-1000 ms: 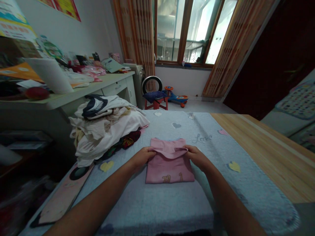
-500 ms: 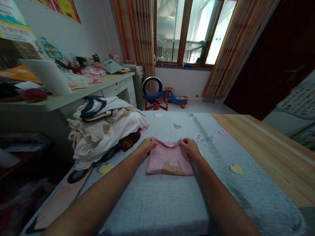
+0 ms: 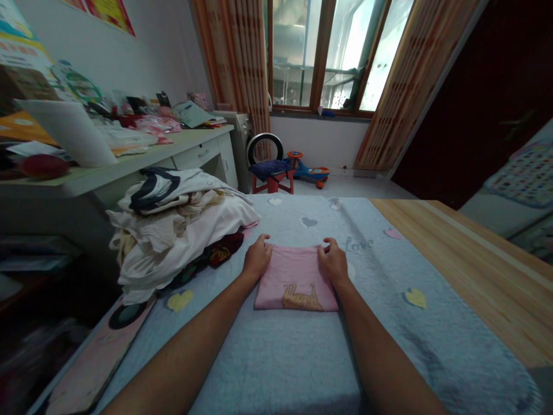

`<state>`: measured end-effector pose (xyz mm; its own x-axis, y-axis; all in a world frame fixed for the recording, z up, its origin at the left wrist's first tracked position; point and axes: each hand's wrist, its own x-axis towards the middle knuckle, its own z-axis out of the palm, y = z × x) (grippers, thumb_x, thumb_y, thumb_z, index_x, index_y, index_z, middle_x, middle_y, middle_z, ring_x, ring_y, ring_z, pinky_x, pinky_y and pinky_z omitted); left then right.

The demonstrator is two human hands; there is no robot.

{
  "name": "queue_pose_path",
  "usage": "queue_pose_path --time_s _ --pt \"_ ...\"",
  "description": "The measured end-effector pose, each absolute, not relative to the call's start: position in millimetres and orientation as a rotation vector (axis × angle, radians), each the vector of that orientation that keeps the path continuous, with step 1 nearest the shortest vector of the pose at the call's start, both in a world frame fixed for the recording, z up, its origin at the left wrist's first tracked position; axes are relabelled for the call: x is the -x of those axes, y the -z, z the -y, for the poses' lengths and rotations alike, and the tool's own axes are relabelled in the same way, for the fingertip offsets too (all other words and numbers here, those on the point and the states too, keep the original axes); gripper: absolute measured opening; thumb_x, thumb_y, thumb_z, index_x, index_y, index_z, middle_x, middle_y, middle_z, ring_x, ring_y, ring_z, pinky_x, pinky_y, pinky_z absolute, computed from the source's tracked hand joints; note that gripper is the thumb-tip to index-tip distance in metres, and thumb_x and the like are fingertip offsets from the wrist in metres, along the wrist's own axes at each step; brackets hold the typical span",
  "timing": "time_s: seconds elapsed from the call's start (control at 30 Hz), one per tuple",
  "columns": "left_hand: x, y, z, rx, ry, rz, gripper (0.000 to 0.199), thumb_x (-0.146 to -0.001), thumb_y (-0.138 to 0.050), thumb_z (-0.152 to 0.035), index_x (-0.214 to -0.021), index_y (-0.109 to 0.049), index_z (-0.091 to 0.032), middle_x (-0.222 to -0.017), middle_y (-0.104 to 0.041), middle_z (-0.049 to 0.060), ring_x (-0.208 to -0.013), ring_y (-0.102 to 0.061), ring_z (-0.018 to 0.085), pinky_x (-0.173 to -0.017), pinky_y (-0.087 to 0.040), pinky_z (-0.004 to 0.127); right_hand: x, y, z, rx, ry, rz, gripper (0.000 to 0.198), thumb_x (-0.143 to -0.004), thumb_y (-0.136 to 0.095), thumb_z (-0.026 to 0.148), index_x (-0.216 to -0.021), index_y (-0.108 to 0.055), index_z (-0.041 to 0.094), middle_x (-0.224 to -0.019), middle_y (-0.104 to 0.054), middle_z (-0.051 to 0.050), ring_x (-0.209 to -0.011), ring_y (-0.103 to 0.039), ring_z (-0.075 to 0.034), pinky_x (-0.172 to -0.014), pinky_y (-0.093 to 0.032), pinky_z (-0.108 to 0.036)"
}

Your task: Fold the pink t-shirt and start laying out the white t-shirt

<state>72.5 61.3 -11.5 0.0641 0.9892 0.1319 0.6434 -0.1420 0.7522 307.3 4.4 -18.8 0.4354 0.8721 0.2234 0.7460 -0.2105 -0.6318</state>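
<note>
A pink garment (image 3: 298,268), folded into a flat rectangle, lies on the blue blanket (image 3: 276,357). A tan animal print shows upside down along its near edge. My left hand (image 3: 258,259) rests at the far left corner of the garment, thumb on the cloth and index finger lifted apart from it. At the far right corner my right hand (image 3: 334,262) touches the cloth in much the same way, fingers bent but apart. Neither hand pinches the fabric. The undersides of the fingers are partly hidden.
A heap of crumpled white and dark clothes (image 3: 185,225) sits on the left, beside a desk (image 3: 185,147) crowded with items. A pink board-like item (image 3: 95,357) lies along the blanket's left edge. Bare wooden surface (image 3: 466,253) runs on the right. Behind stands a red stool (image 3: 272,183).
The far edge of the pink garment, held raised between both hands before, now lies flat. Both hands have let go of the edge and loosened their fingers. The view has shifted slightly.
</note>
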Motion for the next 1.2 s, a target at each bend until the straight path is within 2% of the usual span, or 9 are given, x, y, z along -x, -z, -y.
queue_pose_path --time_s 0.13,0.37,0.57,0.7,0.77,0.87,1.0,1.1,1.2 --pt "-73.6 14.3 -56.0 -2.024 -0.812 -1.733 0.035 -0.092 -0.051 -0.024 -0.126 -0.059 -0.021 -0.090 -0.072 0.006 -0.086 -0.067 0.022 -0.074 -0.042 0.027 -305.7 17.7 -3.7 2.003 -0.216 1.377 0.034 -0.091 -0.052 0.028 -0.123 -0.056 0.018 -0.088 -0.073 -0.006 -0.082 -0.066 -0.020 -0.073 -0.041 -0.027" --pt "-73.8 19.5 -58.6 -2.138 -0.819 -1.695 0.032 -0.096 -0.050 -0.026 -0.126 -0.060 -0.021 -0.107 -0.072 0.009 -0.099 -0.066 0.023 -0.084 -0.045 0.029 -304.8 15.9 -3.2 2.063 -0.179 1.386 0.030 -0.093 -0.051 0.028 -0.120 -0.059 0.020 -0.090 -0.072 -0.005 -0.083 -0.065 -0.019 -0.071 -0.040 -0.027" --pt "-77.9 12.1 -48.1 -2.360 -0.809 -1.765 0.037 -0.091 -0.051 -0.017 -0.127 -0.059 -0.016 -0.127 -0.063 0.014 -0.118 -0.054 0.030 -0.102 -0.039 0.042 -304.6 15.9 -3.8 2.103 -0.192 1.404 0.030 -0.093 -0.052 0.029 -0.121 -0.059 0.020 -0.092 -0.072 -0.005 -0.085 -0.065 -0.020 -0.071 -0.039 -0.028" --pt "-89.3 -1.3 -19.6 -2.531 -0.778 -1.425 0.041 -0.093 -0.043 -0.013 -0.130 -0.057 -0.016 -0.133 -0.060 0.013 -0.124 -0.052 0.027 -0.108 -0.035 0.045 -305.5 15.6 -3.7 2.102 -0.206 1.419 0.030 -0.093 -0.052 0.029 -0.121 -0.058 0.020 -0.093 -0.071 -0.005 -0.086 -0.064 -0.020 -0.072 -0.039 -0.028" --pt "-95.3 -2.4 -3.9 -2.608 -0.637 -1.150 0.039 -0.095 -0.040 -0.016 -0.130 -0.058 -0.016 -0.132 -0.062 0.012 -0.125 -0.053 0.025 -0.111 -0.034 0.042 -305.6 16.5 -3.6 2.098 -0.200 1.428 0.031 -0.093 -0.051 0.028 -0.122 -0.058 0.020 -0.093 -0.071 -0.005 -0.086 -0.064 -0.020 -0.072 -0.039 -0.028" --pt "-100.1 3.9 14.0 -2.676 -0.429 -0.942 0.039 -0.098 -0.043 -0.027 -0.132 -0.057 -0.014 -0.143 -0.054 0.014 -0.135 -0.045 0.028 -0.116 -0.028 0.044 -306.2 19.5 -3.8 2.080 -0.162 1.443 0.031 -0.093 -0.050 0.026 -0.122 -0.057 0.017 -0.094 -0.069 -0.006 -0.087 -0.063 -0.020 -0.075 -0.040 -0.029" --pt "-99.3 16.0 23.1 -2.687 -0.286 -0.954 0.053 -0.098 -0.047 -0.043 -0.144 -0.046 -0.017 -0.156 -0.039 0.013 -0.145 -0.031 0.030 -0.119 -0.021 0.049 -308.9 20.9 -4.2 2.023 -0.036 1.473 0.031 -0.091 -0.049 0.020 -0.120 -0.058 0.012 -0.106 -0.064 -0.011 -0.096 -0.059 -0.021 -0.085 -0.042 -0.029" --pt "-98.2 21.4 23.3 -2.710 -0.247 -0.988 0.059 -0.098 -0.042 -0.052 -0.149 -0.040 -0.022 -0.160 -0.032 0.009 -0.149 -0.024 0.028 -0.120 -0.017 0.049 -307.4 15.0 -2.4 1.976 0.109 1.568 0.029 -0.090 -0.050 0.017 -0.116 -0.061 0.011 -0.113 -0.061 -0.014 -0.106 -0.054 -0.024 -0.094 -0.039 -0.033" --pt "-98.6 23.5 23.3 -2.730 -0.238 -1.009 0.062 -0.098 -0.037 -0.057 -0.151 -0.037 -0.024 -0.162 -0.028 0.008 -0.150 -0.020 0.028 -0.121 -0.015 0.049 -298.1 7.5 2.5 1.909 0.146 1.738 0.025 -0.091 -0.048 0.013 -0.109 -0.064 0.014 -0.108 -0.062 -0.012 -0.105 -0.053 -0.023 -0.094 -0.038 -0.032"
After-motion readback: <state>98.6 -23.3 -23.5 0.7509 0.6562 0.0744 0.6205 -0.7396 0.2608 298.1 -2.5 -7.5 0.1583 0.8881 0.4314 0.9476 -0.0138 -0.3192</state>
